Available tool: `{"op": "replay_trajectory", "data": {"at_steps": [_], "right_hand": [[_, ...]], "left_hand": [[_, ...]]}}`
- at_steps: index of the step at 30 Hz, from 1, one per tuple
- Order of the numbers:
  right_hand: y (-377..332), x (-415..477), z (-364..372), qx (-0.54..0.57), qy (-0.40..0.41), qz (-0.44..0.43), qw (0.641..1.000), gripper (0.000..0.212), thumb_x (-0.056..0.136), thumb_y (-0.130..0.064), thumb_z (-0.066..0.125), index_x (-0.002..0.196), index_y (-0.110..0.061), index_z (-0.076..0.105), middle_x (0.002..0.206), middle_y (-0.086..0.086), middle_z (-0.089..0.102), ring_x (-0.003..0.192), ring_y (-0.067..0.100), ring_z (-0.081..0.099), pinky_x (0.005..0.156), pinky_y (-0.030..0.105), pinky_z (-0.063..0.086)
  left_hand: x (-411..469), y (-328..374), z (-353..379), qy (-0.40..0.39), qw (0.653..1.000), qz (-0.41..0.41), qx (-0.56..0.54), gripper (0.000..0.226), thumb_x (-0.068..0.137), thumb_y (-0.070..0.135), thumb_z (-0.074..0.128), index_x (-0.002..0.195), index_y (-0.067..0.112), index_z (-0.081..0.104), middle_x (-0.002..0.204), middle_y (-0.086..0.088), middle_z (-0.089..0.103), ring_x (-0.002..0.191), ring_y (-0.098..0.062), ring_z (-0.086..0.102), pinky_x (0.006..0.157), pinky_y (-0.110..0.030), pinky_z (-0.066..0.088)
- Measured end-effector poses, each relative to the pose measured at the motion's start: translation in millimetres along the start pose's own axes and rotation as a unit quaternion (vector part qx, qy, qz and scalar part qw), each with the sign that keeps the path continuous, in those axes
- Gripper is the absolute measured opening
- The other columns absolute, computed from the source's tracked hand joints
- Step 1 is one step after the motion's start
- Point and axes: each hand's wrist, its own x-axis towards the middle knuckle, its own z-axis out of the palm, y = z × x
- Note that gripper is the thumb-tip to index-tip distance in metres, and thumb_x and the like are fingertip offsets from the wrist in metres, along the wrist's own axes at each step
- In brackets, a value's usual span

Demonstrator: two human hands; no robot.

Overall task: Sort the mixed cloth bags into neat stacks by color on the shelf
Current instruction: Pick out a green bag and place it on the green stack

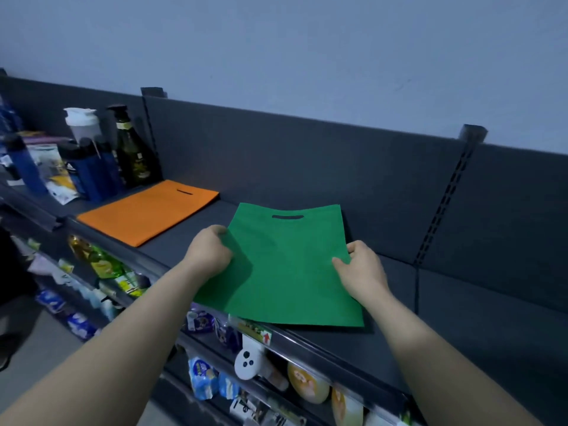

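A flat green cloth bag (285, 265) with a slot handle lies on the dark top shelf (445, 318), its near edge reaching past the shelf's front rail. My left hand (209, 250) grips the bag's left edge with curled fingers. My right hand (359, 269) pinches the right edge, thumb on top. An orange cloth bag (147, 210), or a thin stack of them, lies flat on the same shelf to the left, apart from the green one.
Bottles and a white-lidded cup (81, 124) crowd the shelf's far left, behind the orange bag. A dark back panel (307, 155) with slotted uprights closes the rear. Lower shelves (246, 364) below hold packaged goods and bottles.
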Motion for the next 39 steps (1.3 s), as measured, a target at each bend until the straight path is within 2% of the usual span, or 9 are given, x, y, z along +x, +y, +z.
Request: {"op": "replay_trajectory", "data": {"at_steps": [7,10,13,16,19,25,29,34,39], "right_hand": [[-19,27,48,-0.012,-0.06,-0.01,0.998,0.019,0.09,-0.031,0.062,0.094,-0.018,0.05,0.08,-0.006,0.056,0.078,0.018,0.058,0.061,0.03,0.046],[-29,35,66,-0.02,-0.074,-0.007,0.997,0.02,0.089,-0.032,0.063,0.093,-0.018,0.049,0.081,-0.006,0.057,0.078,0.017,0.059,0.062,0.03,0.047],[-41,39,81,-0.028,-0.088,-0.003,0.996,0.021,0.089,-0.031,0.064,0.09,-0.02,0.046,0.077,-0.007,0.056,0.072,0.015,0.057,0.058,0.027,0.041],[-53,41,99,-0.021,-0.097,0.005,0.995,0.018,0.09,-0.029,0.063,0.09,-0.019,0.048,0.072,-0.005,0.056,0.062,0.013,0.054,0.057,0.028,0.041],[-64,41,115,-0.028,-0.094,0.031,0.995,0.018,0.09,-0.028,0.062,0.089,-0.018,0.047,0.072,-0.005,0.054,0.061,0.012,0.051,0.056,0.027,0.039],[-85,41,142,-0.055,-0.087,0.081,0.991,0.021,0.088,-0.033,0.062,0.086,-0.019,0.046,0.075,-0.007,0.05,0.072,0.015,0.052,0.06,0.027,0.037],[-97,36,148,-0.066,-0.068,0.096,0.991,0.013,0.085,-0.029,0.061,0.084,-0.019,0.051,0.075,-0.008,0.054,0.075,0.018,0.058,0.067,0.029,0.041],[-104,32,146,-0.212,-0.026,0.058,0.975,0.024,0.085,-0.034,0.058,0.073,-0.022,0.04,0.078,-0.004,0.052,0.082,0.021,0.056,0.07,0.031,0.033],[-110,37,122,-0.282,0.046,0.037,0.958,0.024,0.089,-0.039,0.054,0.098,-0.017,0.057,0.104,0.004,0.058,0.1,0.024,0.054,0.082,0.034,0.035]], "left_hand": [[58,-33,-9,0.015,0.998,0.005,0.064,0.062,0.089,-0.006,0.053,0.145,0.015,0.038,0.146,-0.011,0.043,0.086,-0.019,0.058,0.065,-0.032,0.05],[79,-50,-13,0.016,0.997,0.0,0.076,0.063,0.088,-0.008,0.052,0.145,0.015,0.038,0.146,-0.01,0.043,0.115,-0.028,0.056,0.077,-0.034,0.051],[102,-66,-17,0.007,0.996,0.005,0.094,0.063,0.088,-0.009,0.052,0.145,0.014,0.039,0.145,-0.011,0.045,0.123,-0.03,0.052,0.089,-0.04,0.052],[126,-78,-23,-0.01,0.994,0.016,0.104,0.059,0.09,-0.007,0.051,0.144,0.013,0.039,0.143,-0.011,0.047,0.11,-0.029,0.057,0.079,-0.039,0.053],[150,-87,-30,-0.031,0.993,0.026,0.107,0.057,0.089,-0.006,0.051,0.142,0.012,0.041,0.137,-0.012,0.053,0.104,-0.03,0.059,0.081,-0.04,0.055],[192,-100,-36,-0.073,0.984,0.068,0.147,0.056,0.088,-0.007,0.048,0.141,0.01,0.042,0.132,-0.013,0.055,0.109,-0.032,0.058,0.081,-0.037,0.052],[207,-108,-35,-0.091,0.971,0.102,0.196,0.045,0.085,-0.006,0.047,0.127,0.008,0.052,0.121,-0.014,0.06,0.103,-0.032,0.058,0.081,-0.038,0.052],[209,-110,-36,-0.093,0.938,0.151,0.298,0.036,0.085,-0.003,0.045,0.118,0.008,0.051,0.121,-0.015,0.051,0.104,-0.033,0.052,0.08,-0.038,0.048],[197,-85,-45,-0.043,0.896,0.275,0.346,0.04,0.089,0.014,0.054,0.129,0.014,0.053,0.123,-0.009,0.054,0.107,-0.03,0.053,0.078,-0.036,0.047]]}}
